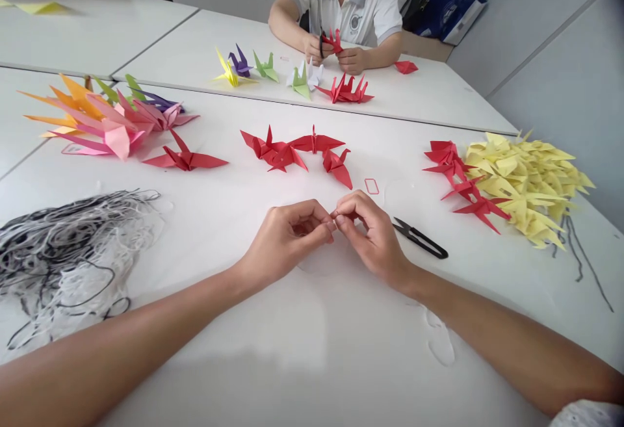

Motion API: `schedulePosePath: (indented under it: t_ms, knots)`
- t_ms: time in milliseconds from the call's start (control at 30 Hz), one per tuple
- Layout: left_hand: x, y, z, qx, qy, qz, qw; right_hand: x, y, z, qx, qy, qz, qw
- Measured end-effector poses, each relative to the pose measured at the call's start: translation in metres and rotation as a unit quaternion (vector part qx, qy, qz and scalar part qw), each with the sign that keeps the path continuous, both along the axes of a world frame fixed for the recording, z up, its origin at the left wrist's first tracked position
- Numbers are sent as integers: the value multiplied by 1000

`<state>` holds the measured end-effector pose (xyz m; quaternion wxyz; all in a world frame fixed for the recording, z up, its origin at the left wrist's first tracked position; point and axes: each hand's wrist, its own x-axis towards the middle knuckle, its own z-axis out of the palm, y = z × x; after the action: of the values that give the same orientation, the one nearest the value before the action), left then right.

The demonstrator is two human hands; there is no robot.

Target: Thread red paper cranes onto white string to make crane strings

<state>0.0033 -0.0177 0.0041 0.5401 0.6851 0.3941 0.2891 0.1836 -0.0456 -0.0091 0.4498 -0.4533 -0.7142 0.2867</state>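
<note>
Closest to you, your forearms reach in from 7 and 5 o'clock across a white table (292,381), and your left hand (287,238) and right hand (375,238) meet at the centre. The fingers of both hands are curled and nearly closed, with the fingertips pinched together on a tiny reddish item (334,214); it is too small to tell exactly what it is, but this tight grip suits something very fine. At 9 o'clock from your hands lies a loose tangle of black and white string (68,264). At 3 o'clock, just beside your right hand, are black thread snips (420,237), probably left there to be within easy reach. A small red-outlined rectangle (371,186) lies just above your right hand. Farther out at 12 o'clock is a cluster of red origami cranes (292,151). At 2 to 3 o'clock, more red cranes (463,183) lie against a heap of pale yellow cranes (521,186). At 10 o'clock are pink cranes (117,131) and orange cranes (63,105), the grouping apparently by colour. Beyond, on a second table, a row of mixed-colour cranes (263,66) stands before a co-worker, whose hands (336,55) hold a red crane (332,41) at 12 o'clock.
</note>
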Motion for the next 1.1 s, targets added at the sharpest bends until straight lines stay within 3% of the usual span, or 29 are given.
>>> schedulePosePath:
  t_ms: [200, 400, 1100]
  knots:
    - [0, 2, 3, -39, 4, 8, 999, 6, -2, -3, -51, 33, -1, 998]
    - [1, 4, 5, -32, 20, 24, 999, 7, -5, -3, -121, 81, 4, 989]
    - [2, 3, 3, -24, 30, 45, 998, 8, -5, -3, -150, 77, 13, 986]
